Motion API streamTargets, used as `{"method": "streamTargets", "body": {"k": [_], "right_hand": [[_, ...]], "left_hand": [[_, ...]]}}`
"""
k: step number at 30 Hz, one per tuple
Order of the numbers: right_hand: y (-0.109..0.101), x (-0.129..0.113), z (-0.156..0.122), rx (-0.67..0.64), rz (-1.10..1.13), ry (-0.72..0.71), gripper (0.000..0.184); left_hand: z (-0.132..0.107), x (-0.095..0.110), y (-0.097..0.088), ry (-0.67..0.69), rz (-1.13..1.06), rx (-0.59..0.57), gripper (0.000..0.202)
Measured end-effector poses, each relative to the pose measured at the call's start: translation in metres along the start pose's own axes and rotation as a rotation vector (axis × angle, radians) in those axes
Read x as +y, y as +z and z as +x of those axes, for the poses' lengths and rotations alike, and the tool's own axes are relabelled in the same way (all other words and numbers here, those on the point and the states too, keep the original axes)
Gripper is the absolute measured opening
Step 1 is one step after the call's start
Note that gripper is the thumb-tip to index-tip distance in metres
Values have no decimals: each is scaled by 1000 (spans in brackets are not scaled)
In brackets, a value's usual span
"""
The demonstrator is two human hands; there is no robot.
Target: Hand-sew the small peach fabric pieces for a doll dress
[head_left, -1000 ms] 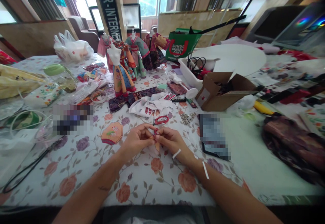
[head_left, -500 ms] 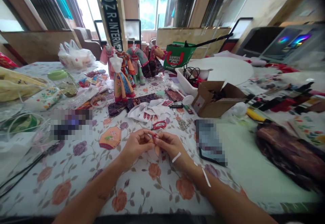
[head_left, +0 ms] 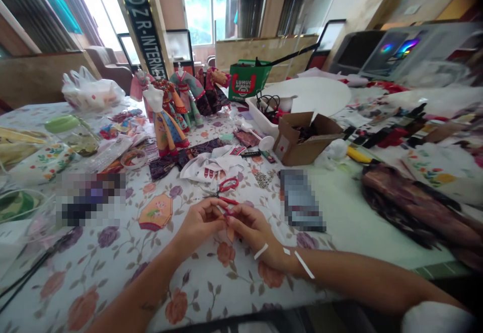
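Note:
My left hand (head_left: 198, 226) and my right hand (head_left: 251, 230) meet at the fingertips above the floral tablecloth (head_left: 113, 277). Between them they pinch a thin red strip (head_left: 229, 201), and its held end is partly hidden by my fingers. A small orange piece (head_left: 230, 233) shows just below my fingertips. Red-handled scissors (head_left: 227, 185) lie a little beyond my hands, not touching them. Several white paper strips (head_left: 304, 264) cling to my right wrist and forearm.
Dressed doll mannequins (head_left: 168, 121) stand at the far side, beside a white crate (head_left: 260, 116) and an open cardboard box (head_left: 298, 144). A blurred phone (head_left: 302, 201) lies right of my hands. Brown satin fabric (head_left: 415, 207) is piled further right.
The whole view has swung and tilted, so the table contents sit further left. My hands stay together at the red strip, and my right forearm now reaches in from further right.

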State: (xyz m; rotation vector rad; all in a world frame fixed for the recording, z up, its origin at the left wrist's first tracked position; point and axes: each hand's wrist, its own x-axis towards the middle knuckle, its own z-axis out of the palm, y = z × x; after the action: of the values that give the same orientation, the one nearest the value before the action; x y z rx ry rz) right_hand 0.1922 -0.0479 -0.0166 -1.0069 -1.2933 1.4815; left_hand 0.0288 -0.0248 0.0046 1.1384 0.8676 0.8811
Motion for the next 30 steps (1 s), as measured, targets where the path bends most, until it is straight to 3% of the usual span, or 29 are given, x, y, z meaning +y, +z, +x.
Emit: {"method": "streamTargets", "body": {"k": [12, 18, 22, 26, 30], "right_hand": [[-2, -8, 2, -46, -3, -17, 23], [1, -24, 22, -86, -70, 6, 30], [3, -28, 32, -25, -83, -22, 39], [6, -25, 38, -86, -26, 32, 30], [9, -22, 40, -48, -75, -29, 23]], "left_hand": [[-1, -11, -3, 54, 15, -22, 34], [-1, -6, -8, 69, -49, 96, 35], [1, -2, -11, 72, -89, 142, 38], [1, -1, -11, 76, -88, 144, 36], [1, -1, -10, 89, -66, 177, 37]]}}
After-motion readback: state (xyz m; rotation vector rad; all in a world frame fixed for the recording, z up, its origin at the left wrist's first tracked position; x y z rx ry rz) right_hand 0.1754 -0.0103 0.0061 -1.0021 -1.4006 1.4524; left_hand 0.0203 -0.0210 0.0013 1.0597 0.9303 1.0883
